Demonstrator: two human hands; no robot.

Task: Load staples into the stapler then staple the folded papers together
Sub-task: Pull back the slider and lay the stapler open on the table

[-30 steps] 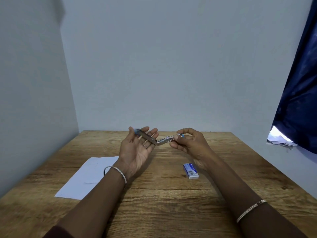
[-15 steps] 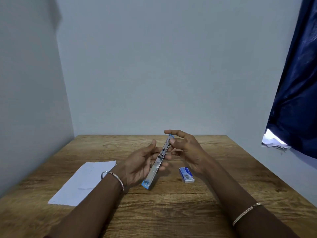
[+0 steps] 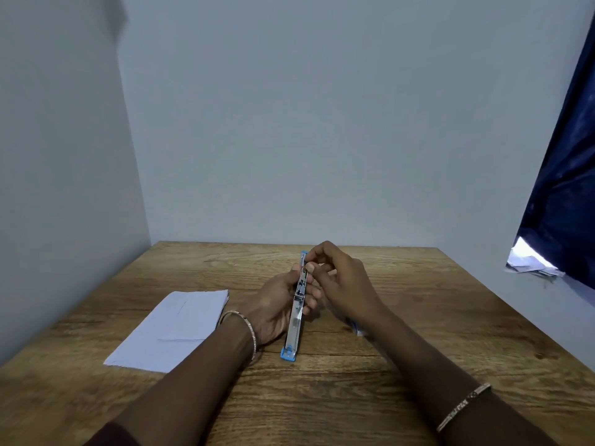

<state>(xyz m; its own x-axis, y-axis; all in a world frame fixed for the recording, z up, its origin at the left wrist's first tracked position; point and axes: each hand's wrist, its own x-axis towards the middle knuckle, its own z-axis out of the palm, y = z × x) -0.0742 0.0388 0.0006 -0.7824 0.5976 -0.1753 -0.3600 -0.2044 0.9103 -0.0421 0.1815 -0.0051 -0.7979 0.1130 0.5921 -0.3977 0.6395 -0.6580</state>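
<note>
Head view: slim metal stapler [image 3: 297, 304], blue-tipped, in left hand [image 3: 277, 304].

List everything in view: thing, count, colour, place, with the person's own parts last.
stapler: one, silver with blue ends, opened out flat, held over the table's middle
folded papers: one stack, white, table's left
staple box: one, white and blue, mostly hidden behind the right wrist
table: one, brown wood
curtain: one, dark blue, far right
left hand: one, gripping the stapler's middle
right hand: one, fingertips at the stapler's far end
</note>
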